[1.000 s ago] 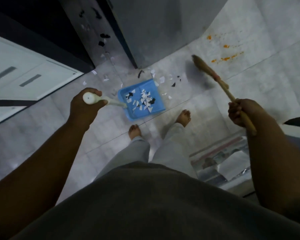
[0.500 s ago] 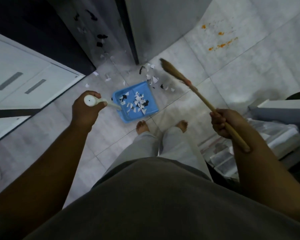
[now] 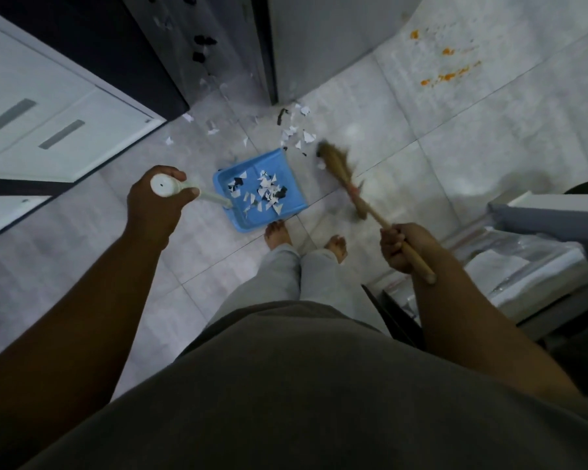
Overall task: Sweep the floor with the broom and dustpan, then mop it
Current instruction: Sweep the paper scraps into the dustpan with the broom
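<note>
grey floor tiles (image 3: 421, 171) fill the head view, torn paper scraps (image 3: 294, 134) lying just beyond the blue dustpan (image 3: 294, 195), which sits ahead of my feet (image 3: 278, 232), partly filled. my left hand (image 3: 157, 201) grips its white handle (image 3: 211, 197); my right hand (image 3: 401, 247) is curled round the broom (image 3: 336, 162) stick, bristles low beside the pan's right edge. best, i judge: short strokes toward the open lip, pan pressed flat so nothing slips under. orange stains (image 3: 445, 76) wait for mopping.

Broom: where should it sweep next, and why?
Probably a short pull toward the open edge of the dustpan. The broom head sits beside loose paper scraps lying just beyond that edge. The left hand holds the dustpan by its handle, and the right hand grips the broomstick.
</note>
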### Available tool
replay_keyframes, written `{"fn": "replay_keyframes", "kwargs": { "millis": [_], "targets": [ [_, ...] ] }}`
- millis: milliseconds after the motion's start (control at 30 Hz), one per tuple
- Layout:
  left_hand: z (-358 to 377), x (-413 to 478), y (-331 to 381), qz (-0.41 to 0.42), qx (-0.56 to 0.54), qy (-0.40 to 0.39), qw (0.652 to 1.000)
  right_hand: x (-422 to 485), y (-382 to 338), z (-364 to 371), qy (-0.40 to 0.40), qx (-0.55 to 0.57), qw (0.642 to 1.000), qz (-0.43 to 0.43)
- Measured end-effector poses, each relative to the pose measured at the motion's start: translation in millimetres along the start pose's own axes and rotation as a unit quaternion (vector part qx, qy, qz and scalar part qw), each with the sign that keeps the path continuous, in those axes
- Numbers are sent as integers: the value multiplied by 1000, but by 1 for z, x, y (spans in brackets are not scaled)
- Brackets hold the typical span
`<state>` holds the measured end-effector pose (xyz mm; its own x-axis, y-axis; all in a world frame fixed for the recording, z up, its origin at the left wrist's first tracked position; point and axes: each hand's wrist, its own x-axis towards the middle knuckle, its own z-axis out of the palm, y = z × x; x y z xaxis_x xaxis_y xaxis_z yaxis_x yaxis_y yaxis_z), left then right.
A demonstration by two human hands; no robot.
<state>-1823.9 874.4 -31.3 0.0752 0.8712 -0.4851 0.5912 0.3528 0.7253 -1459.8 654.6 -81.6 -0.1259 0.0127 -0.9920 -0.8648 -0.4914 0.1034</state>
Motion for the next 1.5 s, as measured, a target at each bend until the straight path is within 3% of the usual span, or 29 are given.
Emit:
{"fn": "replay_keyframes", "kwargs": {
  "millis": [167, 467, 700, 1033, 1200, 1333, 1500],
  "targets": [
    [-6, -2, -1, 2, 8, 5, 1000, -18, -3, 4, -43, -20, 999, 10],
    [-29, -16, -11, -29, -52, 60, 996, -47, -95, 35, -26, -109, 992, -54],
    [-50, -36, -25, -24, -126, 97, 987, -3, -144, 108, 5, -85, 991, -102],
    [-58, -65, -41, -31, -145, 162, 976, 16, -94, 148, -35, -212, 977, -1],
    [-67, -67, -53, -58, -144, 175, 972, -13, -82, 125, -23, -274, 961, -24],
    [-77, -65, -65, -68, -160, 172, 970, -29, -84, 102, -41, -223, 972, -63],
    [-100, -61, -78, -31, -117, 138, 983, -17, -69, 105, -4, -172, 982, -76]
  ]
}}
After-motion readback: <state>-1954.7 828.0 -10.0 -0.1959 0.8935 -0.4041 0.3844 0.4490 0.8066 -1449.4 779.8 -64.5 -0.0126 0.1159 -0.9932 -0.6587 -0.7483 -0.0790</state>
